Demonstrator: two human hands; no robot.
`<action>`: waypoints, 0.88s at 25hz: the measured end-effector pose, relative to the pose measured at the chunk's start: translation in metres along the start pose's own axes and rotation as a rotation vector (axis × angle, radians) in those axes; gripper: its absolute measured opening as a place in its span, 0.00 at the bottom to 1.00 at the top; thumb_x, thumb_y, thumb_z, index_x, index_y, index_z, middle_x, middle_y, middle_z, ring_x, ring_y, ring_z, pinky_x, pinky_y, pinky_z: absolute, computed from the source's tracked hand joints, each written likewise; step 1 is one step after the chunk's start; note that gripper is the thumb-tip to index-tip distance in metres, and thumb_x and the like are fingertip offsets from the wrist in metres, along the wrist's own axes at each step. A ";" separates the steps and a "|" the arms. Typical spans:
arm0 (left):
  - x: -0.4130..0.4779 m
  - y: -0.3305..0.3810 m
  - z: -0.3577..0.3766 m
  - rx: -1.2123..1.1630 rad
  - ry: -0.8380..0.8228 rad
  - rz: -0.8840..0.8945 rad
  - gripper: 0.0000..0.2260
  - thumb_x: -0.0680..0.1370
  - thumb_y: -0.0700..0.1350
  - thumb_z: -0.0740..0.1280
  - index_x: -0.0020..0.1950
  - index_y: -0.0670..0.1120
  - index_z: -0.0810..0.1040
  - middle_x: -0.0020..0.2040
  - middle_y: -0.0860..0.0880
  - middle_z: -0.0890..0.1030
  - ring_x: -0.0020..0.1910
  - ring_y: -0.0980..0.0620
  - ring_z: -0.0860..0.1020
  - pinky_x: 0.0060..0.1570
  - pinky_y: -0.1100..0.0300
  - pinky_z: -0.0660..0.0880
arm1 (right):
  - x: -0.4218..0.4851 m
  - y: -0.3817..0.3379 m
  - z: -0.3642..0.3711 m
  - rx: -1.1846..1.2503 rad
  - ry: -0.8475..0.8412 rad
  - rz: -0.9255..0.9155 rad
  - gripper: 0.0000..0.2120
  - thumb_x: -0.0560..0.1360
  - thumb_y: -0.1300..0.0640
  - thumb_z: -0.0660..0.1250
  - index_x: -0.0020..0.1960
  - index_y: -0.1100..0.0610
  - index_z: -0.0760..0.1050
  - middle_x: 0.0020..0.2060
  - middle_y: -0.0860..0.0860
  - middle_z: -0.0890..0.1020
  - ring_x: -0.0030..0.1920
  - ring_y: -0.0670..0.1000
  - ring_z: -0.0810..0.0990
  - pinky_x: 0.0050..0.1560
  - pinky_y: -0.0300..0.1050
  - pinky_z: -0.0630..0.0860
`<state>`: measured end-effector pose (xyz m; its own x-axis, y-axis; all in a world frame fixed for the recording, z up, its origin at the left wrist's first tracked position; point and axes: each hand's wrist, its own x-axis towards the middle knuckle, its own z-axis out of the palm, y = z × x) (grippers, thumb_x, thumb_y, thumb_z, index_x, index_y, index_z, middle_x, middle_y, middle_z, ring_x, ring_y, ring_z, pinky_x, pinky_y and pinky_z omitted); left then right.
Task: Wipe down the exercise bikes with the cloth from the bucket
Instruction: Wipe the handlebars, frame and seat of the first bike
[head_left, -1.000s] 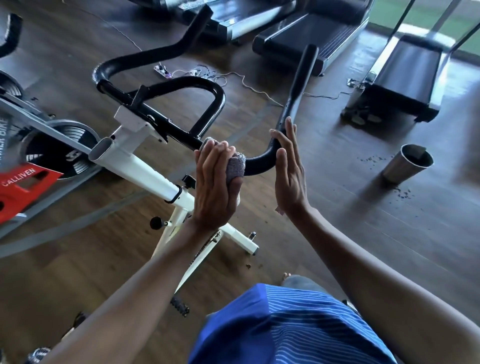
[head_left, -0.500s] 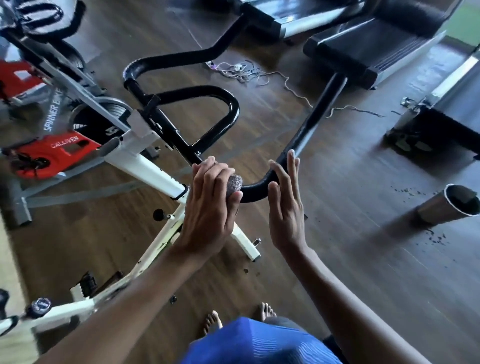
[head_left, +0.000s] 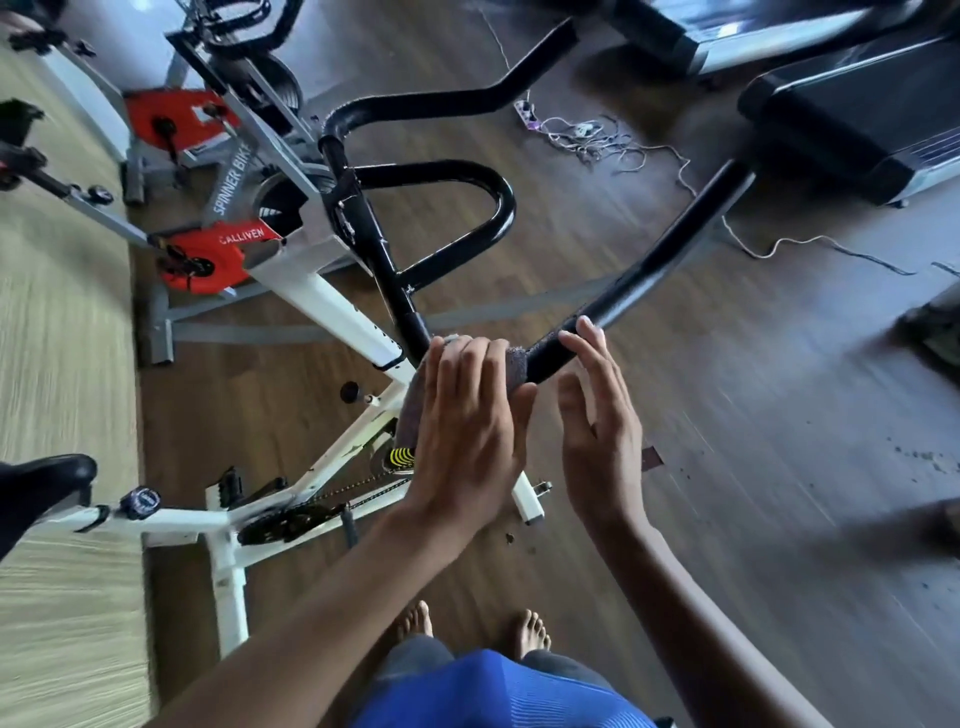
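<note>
A white exercise bike (head_left: 332, 306) with black handlebars (head_left: 639, 275) stands right in front of me. My left hand (head_left: 467, 431) is wrapped around a grey cloth (head_left: 516, 366), pressing it on the near bend of the handlebar. Part of the cloth hangs down behind that hand. My right hand (head_left: 597, 421) is beside it, fingers spread, its fingertips resting on the bar just right of the cloth. The bucket is not in view.
A grey and red spinner bike (head_left: 208, 249) stands behind the white one at the left. Treadmills (head_left: 852, 119) line the far right. A power strip with tangled cables (head_left: 587, 135) lies on the wooden floor. My bare feet (head_left: 472, 629) are below, and debris specks (head_left: 914, 457) dot the floor at right.
The view has tilted down and swung left, so the metal bucket at right has left the frame. Both hands stay at the handlebar bend, the left still pressing the cloth there.
</note>
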<state>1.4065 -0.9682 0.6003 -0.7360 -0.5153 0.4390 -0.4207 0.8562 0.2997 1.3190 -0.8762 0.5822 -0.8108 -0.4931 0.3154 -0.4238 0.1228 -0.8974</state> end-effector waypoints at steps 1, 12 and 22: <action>0.001 -0.005 -0.007 -0.044 -0.028 0.033 0.20 0.83 0.48 0.56 0.68 0.36 0.72 0.65 0.39 0.76 0.67 0.39 0.72 0.73 0.45 0.62 | -0.003 -0.007 -0.001 -0.020 0.023 0.006 0.14 0.81 0.64 0.62 0.65 0.57 0.78 0.71 0.50 0.74 0.72 0.47 0.71 0.71 0.40 0.68; 0.078 -0.084 -0.056 -0.586 -0.581 0.273 0.08 0.73 0.39 0.70 0.51 0.48 0.78 0.54 0.48 0.84 0.49 0.52 0.84 0.51 0.52 0.80 | -0.053 -0.070 0.081 -0.390 0.298 -0.058 0.15 0.82 0.58 0.59 0.63 0.58 0.80 0.64 0.52 0.77 0.66 0.52 0.73 0.68 0.40 0.67; 0.142 -0.121 -0.024 -0.450 -0.298 0.494 0.11 0.78 0.39 0.64 0.58 0.46 0.81 0.65 0.47 0.78 0.64 0.47 0.74 0.66 0.57 0.65 | -0.036 -0.071 0.142 -0.705 0.499 0.170 0.21 0.83 0.48 0.55 0.72 0.55 0.71 0.73 0.51 0.71 0.79 0.49 0.56 0.79 0.54 0.55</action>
<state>1.3660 -1.1453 0.6470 -0.9236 0.0141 0.3832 0.2093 0.8559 0.4730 1.4355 -0.9891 0.5907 -0.8977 -0.0060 0.4406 -0.2978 0.7451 -0.5968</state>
